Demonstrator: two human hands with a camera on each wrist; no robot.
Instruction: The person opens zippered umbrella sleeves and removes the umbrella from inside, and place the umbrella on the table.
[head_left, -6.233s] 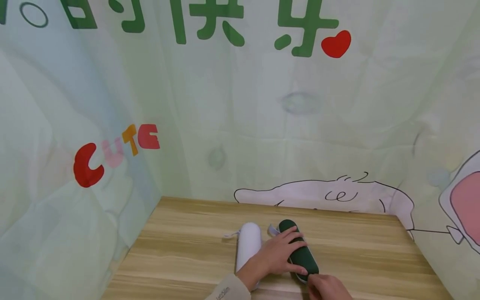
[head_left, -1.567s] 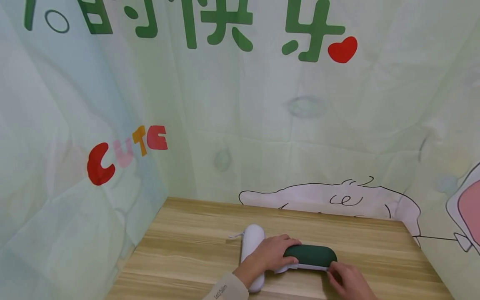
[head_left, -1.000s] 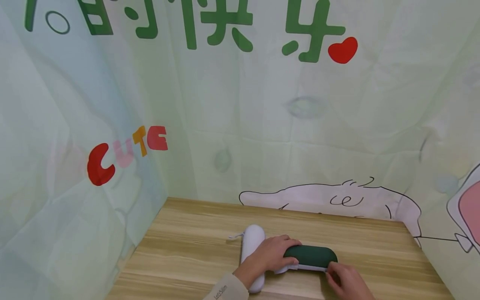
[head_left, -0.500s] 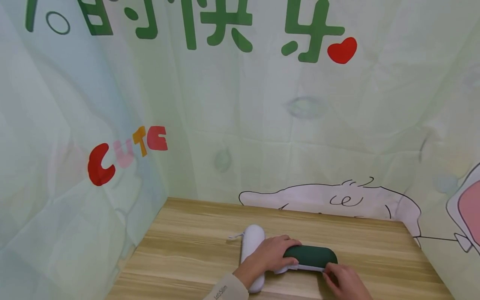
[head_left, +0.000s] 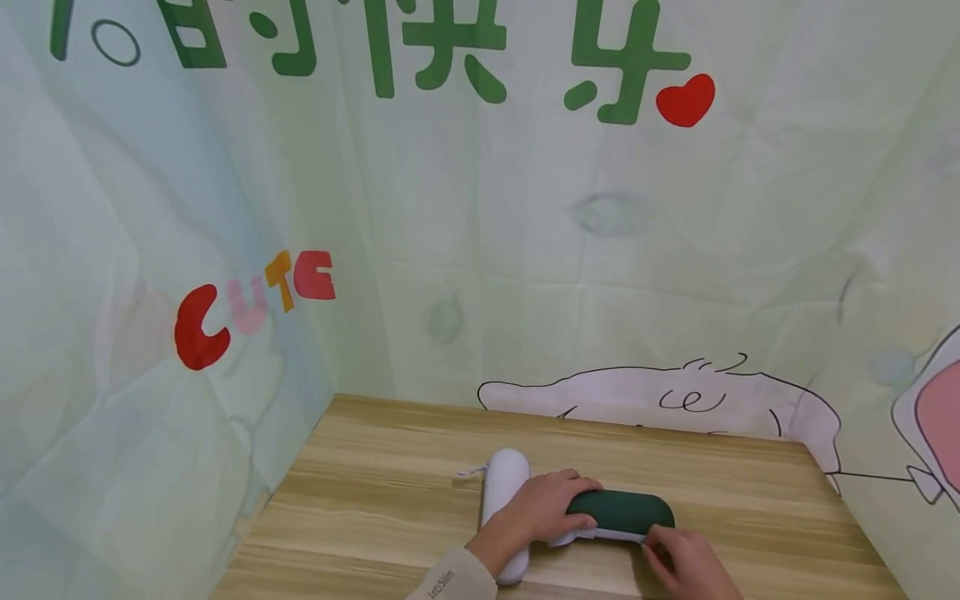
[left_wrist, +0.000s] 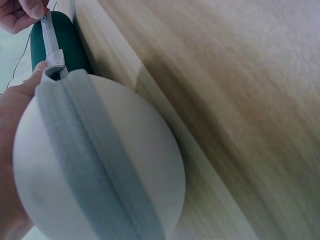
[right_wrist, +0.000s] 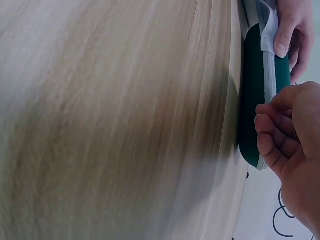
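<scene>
Right grip (head_left: 688, 562) pinches at green case (head_left: 628, 510), left grip (head_left: 549, 505) clasps its other end, on bench (head_left: 390, 467): head view. Left wrist: zip pull (left_wrist: 44, 19) pinched, nearer zip (left_wrist: 49, 41) looks closed. Right wrist: fingers (right_wrist: 270, 144) hide rest; what's left unclear.

So the one case (head_left: 624, 512) is dark green with a pale grey zip (left_wrist: 50, 37), and the other case (head_left: 506, 479) is white with a grey-blue band (left_wrist: 85, 140). Surface (head_left: 382, 492) is light brown with streaky wood grain, sleeve (head_left: 459, 573) is beige with dark lettering. Backdrop (head_left: 525, 175) is pale green, with green characters (head_left: 636, 60), a red heart (head_left: 686, 100) and CUTE letters (head_left: 282, 287) in red, pink and orange.
</scene>
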